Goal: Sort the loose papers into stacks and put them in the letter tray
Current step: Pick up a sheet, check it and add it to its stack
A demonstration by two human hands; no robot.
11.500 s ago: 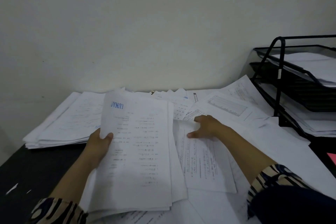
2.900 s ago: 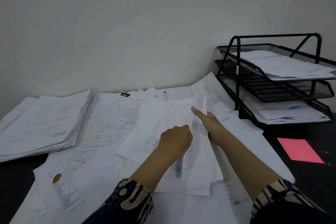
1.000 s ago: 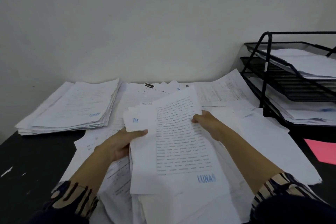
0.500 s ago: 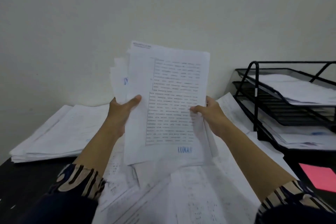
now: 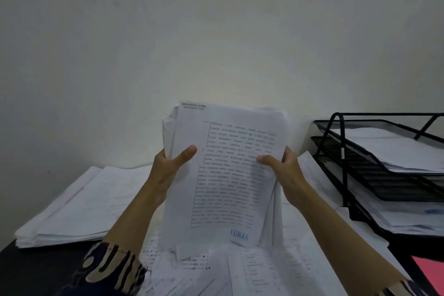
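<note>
I hold a bundle of printed papers [image 5: 230, 175] upright in front of me, its lower edge down at the loose sheets [image 5: 240, 269] spread on the table. My left hand [image 5: 171, 166] grips its left edge, thumb across the front page. My right hand [image 5: 281, 168] grips the right edge the same way. A blue stamp sits at the front page's lower right. The black three-tier letter tray [image 5: 341, 158] stands at the right, with papers in its tiers.
A squared stack of papers [image 5: 79, 206] lies at the left on the dark table [image 5: 36, 269]. A pink sheet [image 5: 430, 274] shows at the lower right below the tray. A plain wall rises close behind.
Over the last second both hands lifted the bundle off the table and stood it upright. In the last half second it dropped lower, and its sheets look more even at the edges.
</note>
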